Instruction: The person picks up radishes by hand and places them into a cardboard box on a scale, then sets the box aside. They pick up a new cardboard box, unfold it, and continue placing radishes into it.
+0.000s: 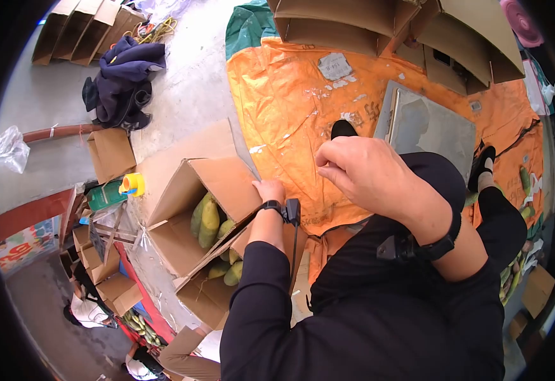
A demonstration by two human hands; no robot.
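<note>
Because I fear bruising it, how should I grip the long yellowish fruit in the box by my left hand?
Probably around the middle of the yellowish fruit, through the open mouth of the box, where its long, rounded body shows.

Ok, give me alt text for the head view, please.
A person's left hand is at the edge of an open cardboard box holding elongated yellow-green produce; the right hand, curled, hovers over an orange tarp.
</note>
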